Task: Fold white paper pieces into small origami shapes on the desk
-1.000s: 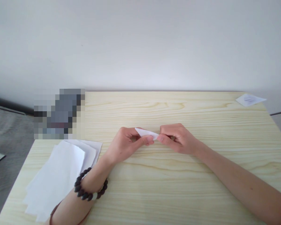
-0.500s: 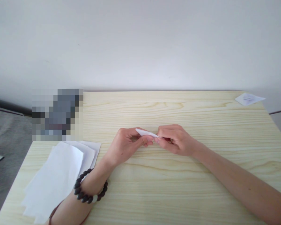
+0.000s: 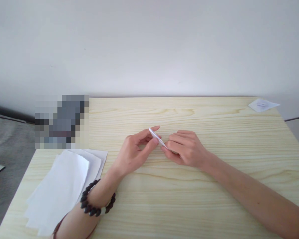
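Note:
A small folded piece of white paper (image 3: 157,136) is held above the table, tilted and seen nearly edge-on. My left hand (image 3: 139,149) grips its left side, thumb in front and fingers behind, with the index finger stretched out past it. At the paper's lower right end, my right hand (image 3: 186,147) pinches the tip between thumb and curled fingers. The fingers behind the paper are partly hidden. A dark bead bracelet (image 3: 91,211) circles my left wrist.
Several loose white sheets (image 3: 57,186) lie fanned out at the left, partly under my left forearm. A pixelated dark object (image 3: 67,116) sits behind them. At the far right corner of the wood-grain table (image 3: 189,199) is a folded white paper diamond (image 3: 262,105).
The folded paper has turned to a steeper tilt, its upper left end now higher. My left index finger has straightened out, and the right hand's fingers have shifted slightly at the tip.

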Motion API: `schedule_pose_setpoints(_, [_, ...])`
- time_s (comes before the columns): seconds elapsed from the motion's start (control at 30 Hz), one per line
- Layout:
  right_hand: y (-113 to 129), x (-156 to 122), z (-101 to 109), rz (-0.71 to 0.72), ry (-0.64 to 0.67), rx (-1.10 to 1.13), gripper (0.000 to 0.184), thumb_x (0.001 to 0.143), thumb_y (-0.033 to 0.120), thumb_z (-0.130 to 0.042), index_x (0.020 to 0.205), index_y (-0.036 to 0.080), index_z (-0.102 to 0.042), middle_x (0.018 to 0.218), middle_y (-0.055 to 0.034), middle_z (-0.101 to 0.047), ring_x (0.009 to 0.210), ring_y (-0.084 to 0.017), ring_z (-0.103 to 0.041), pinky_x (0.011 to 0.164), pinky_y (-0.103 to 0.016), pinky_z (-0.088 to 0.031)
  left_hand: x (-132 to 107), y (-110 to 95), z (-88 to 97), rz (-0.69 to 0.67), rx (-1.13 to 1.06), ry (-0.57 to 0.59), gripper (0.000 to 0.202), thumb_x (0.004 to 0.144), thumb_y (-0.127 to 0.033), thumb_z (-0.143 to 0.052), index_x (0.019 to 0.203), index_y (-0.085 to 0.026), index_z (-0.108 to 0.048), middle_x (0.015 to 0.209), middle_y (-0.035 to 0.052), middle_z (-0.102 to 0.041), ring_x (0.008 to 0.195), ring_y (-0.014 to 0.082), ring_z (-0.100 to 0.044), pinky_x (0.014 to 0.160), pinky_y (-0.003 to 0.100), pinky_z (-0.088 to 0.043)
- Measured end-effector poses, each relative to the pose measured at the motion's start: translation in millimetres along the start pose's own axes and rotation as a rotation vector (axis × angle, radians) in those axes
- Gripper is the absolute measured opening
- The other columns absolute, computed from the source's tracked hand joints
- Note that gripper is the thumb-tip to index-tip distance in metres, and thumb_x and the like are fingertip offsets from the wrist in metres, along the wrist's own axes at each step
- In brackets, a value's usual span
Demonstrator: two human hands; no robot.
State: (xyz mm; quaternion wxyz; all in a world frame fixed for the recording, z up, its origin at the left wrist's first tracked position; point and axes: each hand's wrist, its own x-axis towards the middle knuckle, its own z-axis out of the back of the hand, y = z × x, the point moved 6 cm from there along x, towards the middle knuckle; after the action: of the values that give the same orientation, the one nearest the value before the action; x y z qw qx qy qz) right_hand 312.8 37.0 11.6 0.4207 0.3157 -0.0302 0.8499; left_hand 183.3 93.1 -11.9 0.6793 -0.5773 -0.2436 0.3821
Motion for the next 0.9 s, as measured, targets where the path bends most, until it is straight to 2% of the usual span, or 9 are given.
schedule_pose_setpoints(0.07, [1.6,0.8,0.3,0.019,-0.014,-0.050,0.029,0.088,0.014,-0.049,0.059,0.020,-0.048,0.055,0.0032,-0.049,0.051,-0.010,-0.041,0.054,-0.027,-0.026,-0.6,-0.7,-0.5,0.015,-0.009,0.018,0.050,0.087,-0.039,-0.058,0.130,-0.014,-0.055,0.111,0.0090,-0.071,0.095,0.0204,-0.069,0.090,0.033,-0.054])
schedule_pose_setpoints(0.17, [3.5,1.4,-0.5,0.041,-0.015,-0.062,0.030,0.088,0.017,-0.051,0.058,0.019,-0.049,0.054,0.0031,-0.049,0.050,-0.009,-0.041,0.053,-0.028,-0.025,-1.0,-0.1,-0.5,0.023,-0.014,0.032,0.051,0.087,-0.039,-0.059,0.131,-0.014,-0.053,0.115,0.0096,-0.069,0.099,0.0206,-0.068,0.090,0.031,-0.054])
schedule_pose_setpoints(0.3, [-0.3,0.0,-3.0,-0.014,0.020,0.069,0.036,0.090,0.041,-0.053,0.061,0.018,-0.052,0.056,0.0017,-0.051,0.051,-0.010,-0.041,0.054,-0.027,-0.027,-1.9,1.0,-1.7,0.000,-0.033,0.088,0.051,0.089,-0.036,-0.057,0.135,-0.015,-0.049,0.119,0.0091,-0.068,0.102,0.0199,-0.067,0.092,0.031,-0.053])
schedule_pose_setpoints(0.37, [-4.9,-1.2,-4.1,-0.081,0.033,0.151,0.037,0.090,0.044,-0.052,0.063,0.018,-0.053,0.058,0.0014,-0.053,0.051,-0.010,-0.041,0.056,-0.027,-0.029,-2.5,1.2,-2.2,-0.018,-0.027,0.117,0.050,0.090,-0.034,-0.056,0.137,-0.016,-0.048,0.121,0.0087,-0.067,0.101,0.0195,-0.067,0.091,0.031,-0.053])
schedule_pose_setpoints(0.47, [-9.3,-2.4,-6.4,-0.142,0.063,0.204,0.029,0.090,0.033,-0.053,0.064,0.018,-0.052,0.059,0.0022,-0.055,0.051,-0.009,-0.042,0.057,-0.026,-0.030,-3.3,1.3,-2.1,-0.050,0.005,0.135,0.048,0.091,-0.031,-0.055,0.136,-0.017,-0.048,0.120,0.0077,-0.067,0.101,0.0190,-0.067,0.090,0.030,-0.054])
schedule_pose_setpoints(0.67, [-9.4,-2.1,-8.8,-0.142,0.087,0.225,0.019,0.084,0.019,-0.052,0.065,0.018,-0.053,0.055,0.0038,-0.054,0.050,-0.009,-0.044,0.058,-0.026,-0.032,-2.6,0.5,-1.2,-0.108,0.056,0.101,0.045,0.089,-0.027,-0.057,0.133,-0.016,-0.053,0.117,0.0078,-0.068,0.096,0.0173,-0.068,0.086,0.027,-0.055])
schedule_pose_setpoints(0.9, [-7.8,0.3,-5.2,-0.209,0.000,0.004,0.021,0.082,0.017,-0.051,0.061,0.018,-0.053,0.048,0.0039,-0.052,0.043,-0.009,-0.040,0.054,-0.026,-0.030,-3.3,-13.9,-5.9,-0.298,0.282,0.011,0.042,0.085,-0.016,-0.055,0.126,-0.011,-0.058,0.109,0.0091,-0.070,0.092,0.0162,-0.067,0.081,0.025,-0.054])
